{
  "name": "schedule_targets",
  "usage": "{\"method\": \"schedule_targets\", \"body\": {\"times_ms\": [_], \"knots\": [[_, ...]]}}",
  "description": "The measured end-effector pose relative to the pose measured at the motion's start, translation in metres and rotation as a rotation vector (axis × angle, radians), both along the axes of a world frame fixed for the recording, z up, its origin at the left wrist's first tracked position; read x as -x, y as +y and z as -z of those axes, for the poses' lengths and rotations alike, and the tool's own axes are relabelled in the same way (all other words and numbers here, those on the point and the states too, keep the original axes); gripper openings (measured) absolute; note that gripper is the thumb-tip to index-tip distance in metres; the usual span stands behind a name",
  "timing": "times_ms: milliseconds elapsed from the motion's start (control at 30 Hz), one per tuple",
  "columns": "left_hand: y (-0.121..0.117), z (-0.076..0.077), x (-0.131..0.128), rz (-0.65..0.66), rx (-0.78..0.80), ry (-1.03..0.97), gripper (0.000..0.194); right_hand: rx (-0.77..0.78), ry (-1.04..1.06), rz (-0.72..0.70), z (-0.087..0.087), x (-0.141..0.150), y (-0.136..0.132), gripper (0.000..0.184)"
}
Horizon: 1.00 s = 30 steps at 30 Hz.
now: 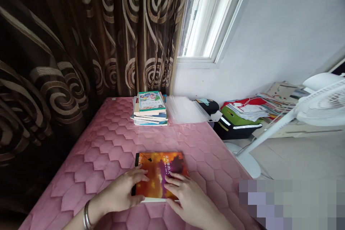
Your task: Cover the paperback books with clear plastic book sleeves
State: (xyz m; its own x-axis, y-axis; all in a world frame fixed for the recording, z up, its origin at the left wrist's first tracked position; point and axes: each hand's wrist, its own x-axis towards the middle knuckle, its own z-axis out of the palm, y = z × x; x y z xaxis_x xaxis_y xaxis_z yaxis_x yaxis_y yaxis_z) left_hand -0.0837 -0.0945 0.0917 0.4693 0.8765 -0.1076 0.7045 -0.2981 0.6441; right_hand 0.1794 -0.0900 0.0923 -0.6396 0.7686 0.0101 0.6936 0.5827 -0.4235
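A paperback book (pixel 155 176) with an orange and purple cover lies flat on a pink quilted bed cover (pixel 107 179). Its dark spine is on the left, and the white page edges face me. My left hand (pixel 129 188) rests at the book's left side, fingers spread over the cover and thumb by the near edge. On the right part of the cover lies my right hand (pixel 183 192), its fingers stretched out and apart, with the thumb near the front edge. Neither hand lifts the book. A faint clear plastic sheet (pixel 156 137) lies just beyond it.
A stack of books (pixel 151 109) stands at the bed's far end. Beside it lie clear plastic covers (pixel 185 109). Dark patterned curtains (pixel 129 36) hang behind and to the left. A white fan (pixel 277 129) stands right of the bed, near a dark box (pixel 237 127) with papers.
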Motion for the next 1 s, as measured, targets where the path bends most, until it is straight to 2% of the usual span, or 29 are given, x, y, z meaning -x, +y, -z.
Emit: {"method": "schedule_targets", "body": {"times_ms": [200, 300, 500, 600, 667, 733, 800, 900, 1000], "knots": [[-0.001, -0.009, -0.001, -0.029, -0.141, -0.084, 0.024, -0.082, 0.089, -0.024, -0.001, -0.001, 0.001, 0.026], [0.002, -0.007, -0.001, -0.08, -0.164, -0.172, 0.022, -0.153, 0.072, 0.007, -0.007, -0.001, 0.004, 0.027], [0.031, 0.013, -0.009, -0.437, -0.135, -0.5, 0.03, -0.432, 0.103, 0.181, -0.02, 0.011, 0.03, 0.03], [0.055, 0.019, -0.016, -0.55, -0.085, -0.68, 0.034, -0.574, 0.139, 0.229, -0.025, 0.025, 0.046, 0.028], [0.07, 0.021, -0.019, -0.597, -0.092, -0.751, 0.035, -0.616, 0.125, 0.205, -0.024, 0.038, 0.055, 0.032], [0.084, 0.023, -0.02, -0.638, -0.126, -0.771, 0.034, -0.599, 0.103, 0.16, -0.017, 0.05, 0.063, 0.033], [0.095, 0.027, -0.018, -0.663, -0.147, -0.699, 0.032, -0.526, 0.08, 0.148, -0.006, 0.06, 0.069, 0.036], [0.108, 0.035, -0.013, -0.721, -0.167, -0.514, 0.029, -0.414, 0.033, 0.211, 0.008, 0.066, 0.074, 0.045], [0.121, 0.042, -0.008, -0.851, -0.15, -0.483, 0.03, -0.4, 0.006, 0.249, 0.015, 0.066, 0.075, 0.048]]}}
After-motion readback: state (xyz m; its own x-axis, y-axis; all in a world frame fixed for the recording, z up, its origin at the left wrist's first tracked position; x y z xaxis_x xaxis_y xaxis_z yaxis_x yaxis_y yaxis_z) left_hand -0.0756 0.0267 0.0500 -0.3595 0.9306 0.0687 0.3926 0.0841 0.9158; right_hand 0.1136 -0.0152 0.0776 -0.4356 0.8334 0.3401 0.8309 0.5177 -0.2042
